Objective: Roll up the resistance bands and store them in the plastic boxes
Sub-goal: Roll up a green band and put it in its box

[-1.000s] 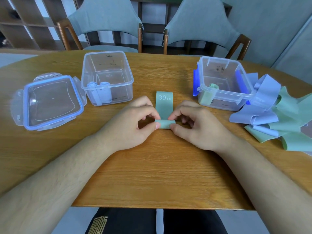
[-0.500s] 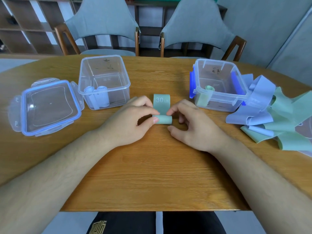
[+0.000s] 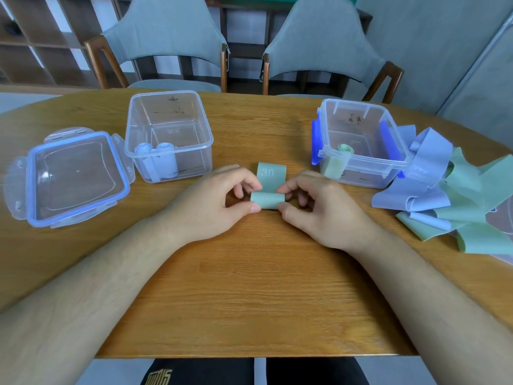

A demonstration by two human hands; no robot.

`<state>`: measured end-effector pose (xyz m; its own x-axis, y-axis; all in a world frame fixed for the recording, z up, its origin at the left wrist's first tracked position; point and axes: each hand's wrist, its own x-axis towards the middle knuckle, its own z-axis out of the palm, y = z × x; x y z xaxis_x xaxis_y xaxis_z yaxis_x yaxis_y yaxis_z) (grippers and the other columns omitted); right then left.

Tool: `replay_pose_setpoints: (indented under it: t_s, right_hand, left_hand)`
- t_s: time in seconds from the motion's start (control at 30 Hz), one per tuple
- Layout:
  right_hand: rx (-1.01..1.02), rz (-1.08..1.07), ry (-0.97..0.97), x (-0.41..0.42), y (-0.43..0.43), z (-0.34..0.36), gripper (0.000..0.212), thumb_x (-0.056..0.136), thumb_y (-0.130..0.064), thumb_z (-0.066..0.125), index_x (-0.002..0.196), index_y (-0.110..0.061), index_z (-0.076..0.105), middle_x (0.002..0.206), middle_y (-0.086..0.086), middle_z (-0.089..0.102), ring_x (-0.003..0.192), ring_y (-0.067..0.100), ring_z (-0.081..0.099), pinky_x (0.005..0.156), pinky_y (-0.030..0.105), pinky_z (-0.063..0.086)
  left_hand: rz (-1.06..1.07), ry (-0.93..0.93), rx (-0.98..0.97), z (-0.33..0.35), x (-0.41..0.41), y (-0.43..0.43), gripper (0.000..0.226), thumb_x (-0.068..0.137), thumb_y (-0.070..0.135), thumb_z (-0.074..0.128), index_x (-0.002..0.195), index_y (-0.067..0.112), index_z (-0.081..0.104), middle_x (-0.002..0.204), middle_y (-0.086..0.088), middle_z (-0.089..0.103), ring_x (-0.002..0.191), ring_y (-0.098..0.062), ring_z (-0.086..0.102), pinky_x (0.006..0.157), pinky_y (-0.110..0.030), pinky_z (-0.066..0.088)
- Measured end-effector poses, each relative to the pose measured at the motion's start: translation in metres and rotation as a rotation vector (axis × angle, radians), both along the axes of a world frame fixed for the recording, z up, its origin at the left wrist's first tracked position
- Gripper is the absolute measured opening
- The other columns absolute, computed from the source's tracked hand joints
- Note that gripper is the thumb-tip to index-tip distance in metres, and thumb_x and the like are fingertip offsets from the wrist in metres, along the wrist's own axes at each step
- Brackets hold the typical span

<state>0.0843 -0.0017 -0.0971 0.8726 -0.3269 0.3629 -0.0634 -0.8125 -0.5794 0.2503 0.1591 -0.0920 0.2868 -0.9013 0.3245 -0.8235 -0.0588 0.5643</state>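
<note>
Left hand and right hand pinching the green band between them.

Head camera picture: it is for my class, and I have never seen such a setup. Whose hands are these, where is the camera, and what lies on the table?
No machine here: a person works bare-handed, and the one camera sits on their head, looking down. The left hand and right hand each pinch an end of a green band, partly rolled, its flat tail marked 30 lying on the table. On the left stands an open clear box with pale blue rolls inside and a lid beside it. On the right a box with blue clasps holds one green roll, next to a loose pile of blue and green bands.
</note>
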Motion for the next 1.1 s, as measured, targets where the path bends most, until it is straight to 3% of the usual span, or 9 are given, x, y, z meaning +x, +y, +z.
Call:
replay_pose_setpoints:
  t_s: [0.17,0.37,0.5,0.63,0.77,0.97,1.1]
  right_hand:
    - [0.067,0.042,0.003,-0.0026,0.0021,0.0016,0.016,0.079,-0.021,0.069,0.093,-0.015,0.073,0.090,-0.002,0.059,0.073,0.017,0.053,0.069,0.014,0.040]
    - [0.047,0.021,-0.030,-0.0018,0.0034,0.0000,0.018,0.086,-0.018,0.068,0.104,-0.015,0.071,0.094,-0.002,0.058,0.074,0.017,0.054,0.071,0.014,0.041]
    - [0.043,0.037,-0.037,-0.0031,0.0044,0.0012,0.025,0.084,-0.010,0.074,0.106,-0.016,0.064,0.096,-0.004,0.055,0.076,0.018,0.051,0.070,0.011,0.039]
    - [0.023,-0.012,-0.005,0.0008,0.0016,-0.0009,0.029,0.080,-0.014,0.077,0.107,-0.017,0.067,0.097,-0.011,0.054,0.078,0.014,0.052,0.071,0.011,0.039]
    - [0.014,-0.028,0.000,0.0022,0.0009,-0.0002,0.028,0.082,-0.017,0.076,0.108,-0.017,0.068,0.096,-0.010,0.057,0.075,0.010,0.051,0.072,0.011,0.040]
    - [0.098,0.040,0.014,-0.0044,0.0012,0.0008,0.021,0.076,-0.023,0.074,0.097,-0.018,0.071,0.089,-0.007,0.062,0.072,0.011,0.051,0.068,0.011,0.039]
    - [0.070,0.052,0.006,-0.0034,0.0005,0.0019,0.017,0.081,-0.027,0.068,0.093,-0.016,0.074,0.091,-0.003,0.059,0.075,0.013,0.054,0.069,0.013,0.039]
  left_hand:
    - [-0.053,-0.010,-0.008,0.0012,-0.0039,0.0062,0.016,0.085,0.028,0.077,0.098,0.027,0.067,0.083,0.021,0.055,0.085,0.000,0.054,0.072,-0.008,0.037]
    - [-0.058,-0.003,-0.016,-0.0034,0.0015,0.0032,0.008,0.091,0.029,0.070,0.099,0.026,0.070,0.098,0.016,0.052,0.092,-0.007,0.054,0.075,-0.010,0.036]
    - [-0.030,-0.022,-0.027,-0.0054,0.0052,-0.0022,0.013,0.095,0.031,0.063,0.099,0.024,0.073,0.096,0.016,0.050,0.093,-0.006,0.052,0.077,-0.013,0.037]
    - [-0.003,-0.090,-0.075,-0.0049,0.0033,-0.0024,0.018,0.096,0.033,0.062,0.110,0.022,0.067,0.105,0.013,0.051,0.098,0.001,0.050,0.083,-0.012,0.039]
    - [-0.030,-0.127,-0.007,-0.0053,0.0026,-0.0026,0.025,0.087,0.039,0.072,0.106,0.028,0.061,0.101,0.017,0.054,0.098,-0.004,0.048,0.085,-0.020,0.042]
    - [-0.096,-0.094,-0.060,-0.0030,0.0003,0.0006,0.018,0.082,0.029,0.079,0.095,0.022,0.068,0.093,0.012,0.056,0.095,-0.010,0.051,0.078,-0.011,0.035]
    - [-0.104,-0.099,-0.066,-0.0038,0.0017,0.0003,0.019,0.087,0.033,0.071,0.102,0.021,0.070,0.100,0.009,0.048,0.100,-0.011,0.051,0.085,-0.019,0.040]
